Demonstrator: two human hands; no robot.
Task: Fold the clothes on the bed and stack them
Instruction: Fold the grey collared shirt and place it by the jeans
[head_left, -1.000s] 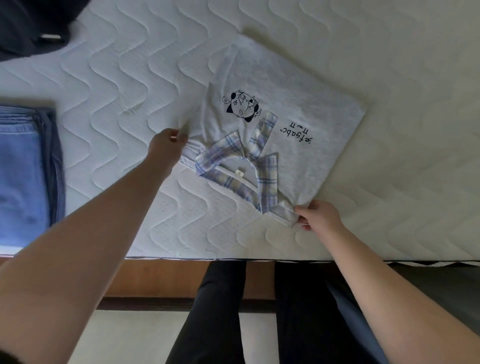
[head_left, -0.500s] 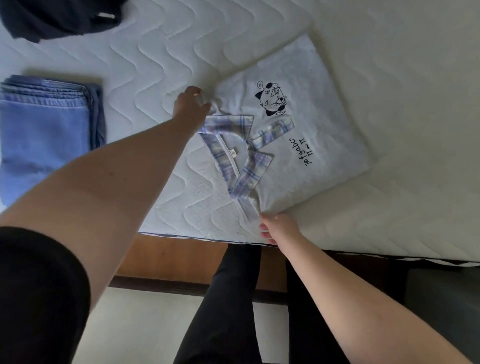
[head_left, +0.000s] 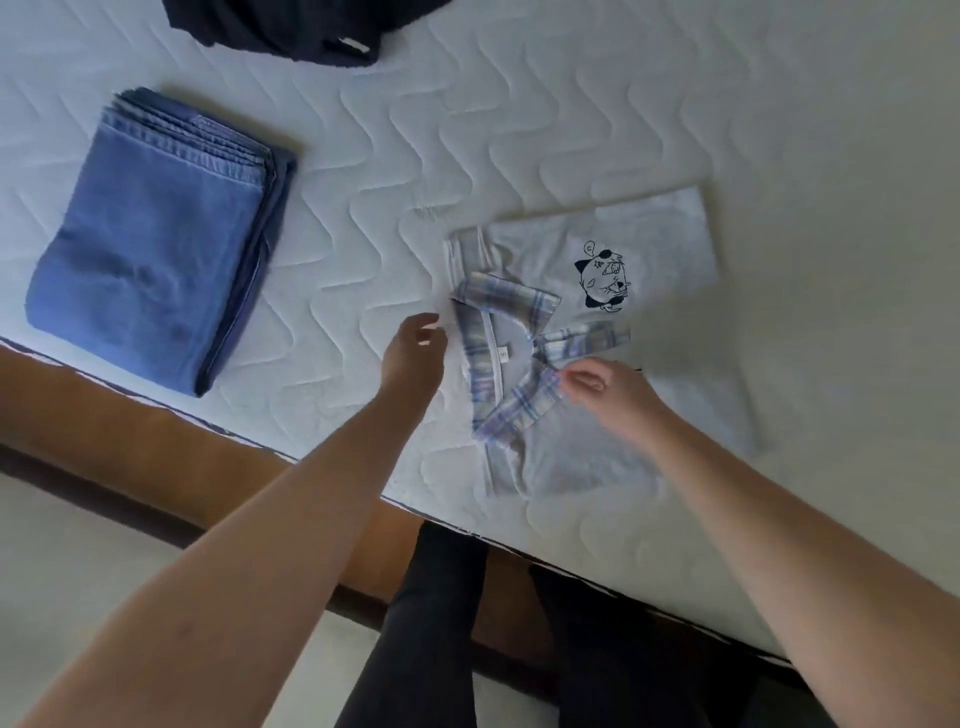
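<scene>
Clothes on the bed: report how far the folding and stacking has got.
Done: the blue jeans lie folded flat near the mattress edge. In hand: the grey shirt with the plaid collar is folded; the right hand touches its collar, and the left hand hovers open beside it. Left: the shirt is not yet stacked on the jeans, and a dark garment at the top lies unfolded.

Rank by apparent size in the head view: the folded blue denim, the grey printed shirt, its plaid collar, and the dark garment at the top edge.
1. Folded blue denim and grey printed shirt: too close to separate.
2. Plaid collar.
Dark garment: cropped, unrankable.
</scene>
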